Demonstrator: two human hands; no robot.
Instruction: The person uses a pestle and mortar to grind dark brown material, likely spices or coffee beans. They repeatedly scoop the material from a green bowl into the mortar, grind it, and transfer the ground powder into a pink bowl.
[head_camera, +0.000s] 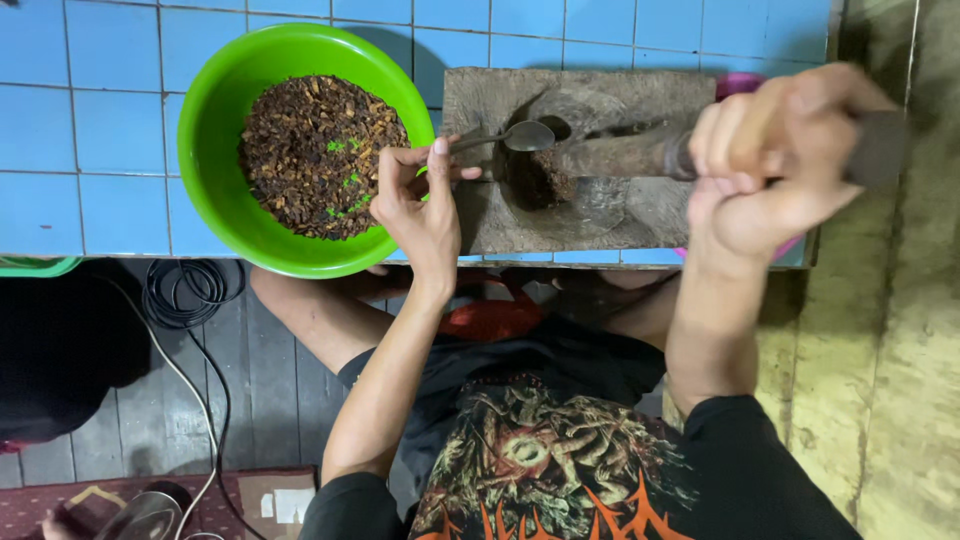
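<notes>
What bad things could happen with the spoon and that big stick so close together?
1. The pestle, gripped by the right hand, might hit the spoon or the left hand holding it over the stone mortar.
2. The green bowl sits at the tiled edge, so a bump could tip it.

Bowl on bench, left of stone mortar. Chopped bits in bowl. Spoon over mortar hollow, between bowl and pestle. Cables on floor below bench.
</notes>
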